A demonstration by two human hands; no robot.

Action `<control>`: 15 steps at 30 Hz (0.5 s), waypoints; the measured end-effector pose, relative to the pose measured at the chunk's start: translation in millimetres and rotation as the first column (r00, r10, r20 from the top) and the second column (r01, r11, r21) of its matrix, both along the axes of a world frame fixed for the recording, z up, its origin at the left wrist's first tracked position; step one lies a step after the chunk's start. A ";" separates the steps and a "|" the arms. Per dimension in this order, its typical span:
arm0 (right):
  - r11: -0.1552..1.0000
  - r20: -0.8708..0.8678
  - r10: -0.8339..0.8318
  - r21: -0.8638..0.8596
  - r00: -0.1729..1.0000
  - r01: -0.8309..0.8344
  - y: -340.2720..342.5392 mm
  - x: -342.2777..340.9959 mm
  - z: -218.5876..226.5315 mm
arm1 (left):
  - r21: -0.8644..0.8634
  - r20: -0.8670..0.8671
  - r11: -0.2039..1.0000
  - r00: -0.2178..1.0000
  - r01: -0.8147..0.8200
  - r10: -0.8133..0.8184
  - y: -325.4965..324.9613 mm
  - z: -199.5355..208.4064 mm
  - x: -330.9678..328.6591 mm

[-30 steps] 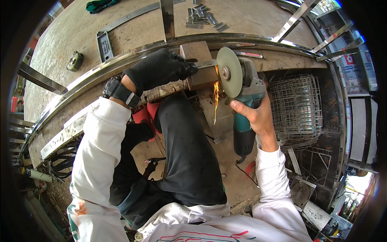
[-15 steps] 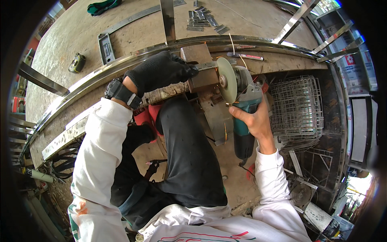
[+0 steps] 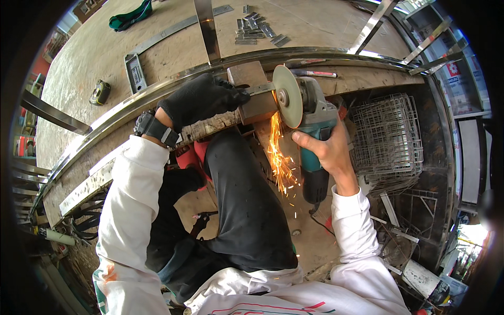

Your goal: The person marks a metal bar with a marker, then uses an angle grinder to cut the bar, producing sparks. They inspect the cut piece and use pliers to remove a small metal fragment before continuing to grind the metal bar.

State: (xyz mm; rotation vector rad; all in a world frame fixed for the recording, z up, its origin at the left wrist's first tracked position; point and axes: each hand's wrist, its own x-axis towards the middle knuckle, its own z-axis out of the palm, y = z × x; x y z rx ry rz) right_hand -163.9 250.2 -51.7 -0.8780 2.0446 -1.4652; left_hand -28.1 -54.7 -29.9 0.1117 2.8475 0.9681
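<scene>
In my bare right hand (image 3: 328, 152) is a teal angle grinder (image 3: 313, 142), gripped round its body. Its pale disc (image 3: 287, 97) meets the end of a small flat metal strip (image 3: 261, 88), and a stream of orange sparks (image 3: 279, 157) falls below. My left hand (image 3: 205, 98), in a black glove, is closed on the strip's other end, pressing it over a brown metal block (image 3: 257, 109) at the bench edge. The fingertips are partly hidden by the glove's dark folds.
A long shiny metal rail (image 3: 152, 92) curves along the bench, with upright bars. Beyond lie cut metal pieces (image 3: 254, 29), a tape measure (image 3: 100, 93), a square (image 3: 135, 73) and a marker (image 3: 315, 73). A wire basket (image 3: 386, 139) stands at right; the grinder's cord (image 3: 321, 223) hangs below.
The disc has come against the strip, and a few thin sparks have become a dense downward stream. The grinder has shifted slightly left; my left hand still holds the strip.
</scene>
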 end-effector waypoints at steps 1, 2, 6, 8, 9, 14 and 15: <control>1.000 -0.022 0.007 0.003 1.000 -0.007 -1.4 0.7 0.1 | -0.123 -0.113 0.990 0.990 0.070 -0.085 -8.6 -10.0 1.3; 1.000 -0.013 -0.024 0.020 1.000 0.024 -3.6 3.6 -2.6 | -0.251 -0.213 0.960 0.960 0.125 -0.181 -15.7 -20.8 3.2; 0.996 0.034 -0.057 0.069 0.998 0.055 5.8 3.5 -11.5 | 0.075 -0.130 0.990 0.986 0.118 -0.107 -10.6 -19.3 0.4; 0.996 0.036 -0.072 0.058 0.997 0.070 8.4 -0.3 -11.9 | 0.068 0.005 0.998 1.000 0.016 -0.017 -1.4 -11.4 -3.4; 0.997 0.047 -0.073 0.042 0.996 0.071 5.7 2.5 -10.6 | 0.164 0.029 0.985 0.998 -0.060 0.056 -5.0 -15.2 0.6; 0.998 0.034 -0.064 0.012 0.997 0.064 15.2 12.9 -4.5 | 0.455 0.262 0.761 0.886 -0.462 0.382 16.4 -13.9 11.1; 0.998 0.010 -0.061 0.004 0.998 0.061 17.8 13.7 -4.9 | 0.426 0.238 0.771 0.881 -0.473 0.409 24.3 -9.4 12.3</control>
